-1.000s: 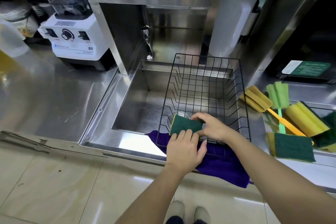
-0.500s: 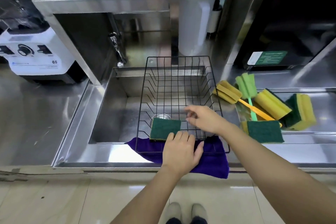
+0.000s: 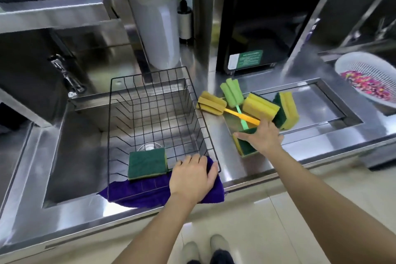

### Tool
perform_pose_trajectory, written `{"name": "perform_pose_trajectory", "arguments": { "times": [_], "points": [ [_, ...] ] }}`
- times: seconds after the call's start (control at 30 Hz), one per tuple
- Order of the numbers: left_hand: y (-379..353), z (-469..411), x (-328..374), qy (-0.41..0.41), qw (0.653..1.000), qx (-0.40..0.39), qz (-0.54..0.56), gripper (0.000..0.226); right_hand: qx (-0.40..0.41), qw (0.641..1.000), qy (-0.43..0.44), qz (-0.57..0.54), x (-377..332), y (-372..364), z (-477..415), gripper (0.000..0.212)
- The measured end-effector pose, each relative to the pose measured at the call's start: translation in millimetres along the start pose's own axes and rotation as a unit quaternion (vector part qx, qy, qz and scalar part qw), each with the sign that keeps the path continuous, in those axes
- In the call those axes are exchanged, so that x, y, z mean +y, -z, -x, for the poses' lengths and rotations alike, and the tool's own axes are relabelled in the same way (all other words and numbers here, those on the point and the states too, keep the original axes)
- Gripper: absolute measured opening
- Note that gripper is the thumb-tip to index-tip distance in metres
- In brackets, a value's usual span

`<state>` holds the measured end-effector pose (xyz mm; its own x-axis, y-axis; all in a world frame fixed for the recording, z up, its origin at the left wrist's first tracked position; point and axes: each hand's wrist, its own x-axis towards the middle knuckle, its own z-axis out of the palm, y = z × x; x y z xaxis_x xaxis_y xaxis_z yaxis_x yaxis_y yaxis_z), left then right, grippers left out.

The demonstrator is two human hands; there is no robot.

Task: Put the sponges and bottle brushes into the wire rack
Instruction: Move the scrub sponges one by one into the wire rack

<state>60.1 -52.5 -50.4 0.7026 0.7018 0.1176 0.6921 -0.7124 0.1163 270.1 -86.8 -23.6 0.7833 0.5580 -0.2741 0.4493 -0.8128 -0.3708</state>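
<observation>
A black wire rack [image 3: 201, 113] sits over the sink, and one green-topped sponge [image 3: 147, 163] lies flat in its near end. My left hand [image 3: 192, 177] rests flat on the rack's near right corner, over a purple cloth [image 3: 141, 191]. My right hand [image 3: 262, 137] is spread on a second green sponge [image 3: 244, 146] on the counter right of the rack, fingers around its top. Behind it lie a yellow bottle brush [image 3: 212, 106], a green bottle brush [image 3: 232, 94] and two yellow sponges [image 3: 260, 107] [image 3: 287, 112].
A steel sink [image 3: 75, 150] lies under the rack, with a tap [image 3: 66, 75] at its back left. A recessed steel tray [image 3: 334, 111] holds the far sponges. A white colander [image 3: 368, 79] stands at the right edge; a soap pump bottle [image 3: 185, 19] stands behind.
My right hand let go of the first sponge in the rack and moved right onto the green sponge on the counter. My left hand stayed on the rack's near edge.
</observation>
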Motion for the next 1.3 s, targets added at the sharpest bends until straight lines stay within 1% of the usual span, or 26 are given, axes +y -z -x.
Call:
{"name": "perform_pose_trajectory", "arguments": {
  "times": [0.03, 0.1, 0.23, 0.3, 0.4, 0.43, 0.5, 0.6, 0.67, 0.73, 0.8, 0.9, 1.03, 1.07, 1.17, 1.2, 1.23, 1.3],
  "points": [
    [1, 0, 1, 0.001, 1.0, -0.002, -0.005, 0.051, -0.014, 1.0, -0.018, -0.003, 5, -1, 0, 0.097],
    [1, 0, 2, 0.004, 1.0, -0.006, -0.009, 0.053, -0.038, 0.999, -0.027, -0.02, 11, -1, 0, 0.1],
    [2, 1, 2, 0.013, 1.0, -0.016, -0.003, 0.054, -0.048, 0.996, -0.011, -0.073, 16, 6, -9, 0.089],
    [2, 1, 3, 0.017, 1.0, -0.016, 0.001, 0.052, -0.09, 0.993, -0.009, -0.078, 17, 19, -16, 0.077],
    [4, 1, 2, 0.021, 1.0, -0.022, 0.001, 0.053, -0.17, 0.98, 0.01, -0.099, 14, 46, -20, 0.047],
    [5, 1, 2, 0.024, 0.999, -0.026, 0.003, 0.052, -0.183, 0.978, 0.022, -0.103, 11, 55, -19, 0.043],
    [7, 2, 1, 0.03, 0.999, -0.024, 0.007, 0.049, -0.179, 0.976, 0.054, -0.115, 1, 69, -17, 0.038],
    [10, 3, -5, 0.033, 0.999, -0.012, 0.005, 0.046, -0.135, 0.969, 0.09, -0.184, -18, 83, -12, 0.045],
    [12, 6, -12, 0.028, 1.0, -0.007, 0.007, 0.041, -0.098, 0.962, 0.118, -0.227, -33, 88, -7, 0.044],
    [12, 10, -24, 0.03, 0.999, 0.025, 0.003, 0.043, -0.081, 0.949, 0.147, -0.267, -52, 89, 0, 0.038],
    [12, 16, -37, 0.04, 0.997, 0.068, -0.006, 0.044, -0.088, 0.924, 0.16, -0.336, -74, 81, 7, 0.032],
    [14, 25, -57, 0.072, 0.993, 0.098, -0.015, 0.044, -0.119, 0.891, 0.146, -0.413, -106, 52, 11, 0.034],
    [14, 37, -79, 0.11, 0.989, 0.102, -0.011, 0.043, -0.204, 0.882, 0.092, -0.414, -137, -4, 23, 0.058],
    [14, 39, -83, 0.116, 0.988, 0.099, -0.01, 0.042, -0.227, 0.874, 0.075, -0.422, -144, -18, 26, 0.057],
    [15, 43, -88, 0.123, 0.987, 0.098, -0.007, 0.041, -0.274, 0.839, 0.027, -0.47, -158, -50, 36, 0.032],
    [15, 43, -89, 0.124, 0.987, 0.099, -0.006, 0.041, -0.281, 0.83, 0.014, -0.482, -162, -57, 38, 0.027],
    [14, 44, -90, 0.123, 0.987, 0.099, -0.006, 0.04, -0.281, 0.825, 0.003, -0.489, -166, -63, 39, 0.028],
    [14, 44, -91, 0.121, 0.988, 0.097, -0.007, 0.041, -0.272, 0.829, -0.013, -0.488, -172, -73, 37, 0.038]
  ]
}}
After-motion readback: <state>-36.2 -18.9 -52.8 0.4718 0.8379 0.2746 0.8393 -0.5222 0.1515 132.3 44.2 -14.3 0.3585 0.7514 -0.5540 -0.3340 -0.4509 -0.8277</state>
